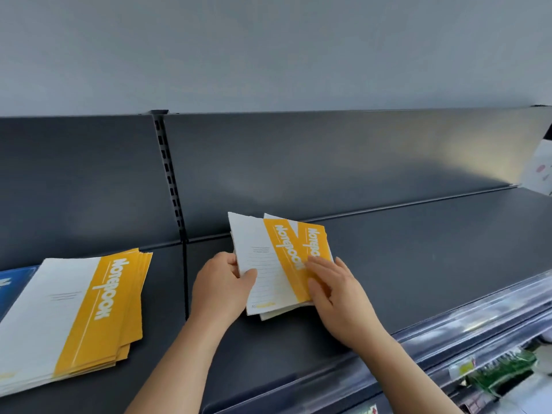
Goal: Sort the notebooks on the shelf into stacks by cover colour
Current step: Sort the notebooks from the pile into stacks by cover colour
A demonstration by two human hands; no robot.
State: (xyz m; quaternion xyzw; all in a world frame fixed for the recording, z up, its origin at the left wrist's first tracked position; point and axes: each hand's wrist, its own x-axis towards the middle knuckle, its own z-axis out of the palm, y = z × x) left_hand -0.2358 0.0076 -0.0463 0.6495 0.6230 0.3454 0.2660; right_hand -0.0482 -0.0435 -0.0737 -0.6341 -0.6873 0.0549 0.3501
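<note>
A small bundle of white-and-yellow notebooks is held slightly fanned just above the dark shelf, near its middle. My left hand grips the bundle's left edge, thumb on the top cover. My right hand presses its fingers on the yellow band at the right side. At the left of the shelf lies a larger stack of yellow notebooks, several high and a little splayed. A blue notebook shows partly at the far left edge, under the yellow stack's corner.
A slotted upright divides the dark back panel. The shelf's front carries a clear price strip. Below at the right, a lower shelf holds green packaged goods. A white packet stands at the far right.
</note>
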